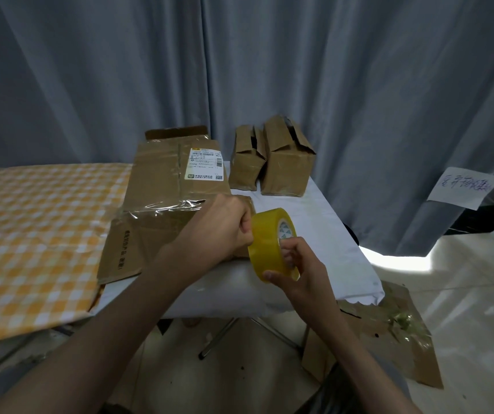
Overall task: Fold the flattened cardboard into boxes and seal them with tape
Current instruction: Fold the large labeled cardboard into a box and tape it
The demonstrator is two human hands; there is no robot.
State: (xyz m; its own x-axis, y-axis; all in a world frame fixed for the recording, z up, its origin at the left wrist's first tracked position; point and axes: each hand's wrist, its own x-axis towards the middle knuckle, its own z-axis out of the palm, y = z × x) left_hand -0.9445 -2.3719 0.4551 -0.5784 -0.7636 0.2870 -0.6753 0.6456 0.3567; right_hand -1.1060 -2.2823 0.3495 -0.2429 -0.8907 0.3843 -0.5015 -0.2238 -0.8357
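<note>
A yellow tape roll is held above the white table's front edge. My right hand grips it from below, fingers through the core. My left hand pinches at the roll's left rim, fingertips on the tape. Just behind the hands lies a large flattened cardboard box with a white shipping label and old clear tape across its middle. Two small folded boxes stand upright at the back of the table, their tops partly open.
The white-covered table has an orange checked cloth to its left. Grey curtains hang behind. Flattened cardboard with tape scraps lies on the floor at the right. A paper note hangs on the curtain.
</note>
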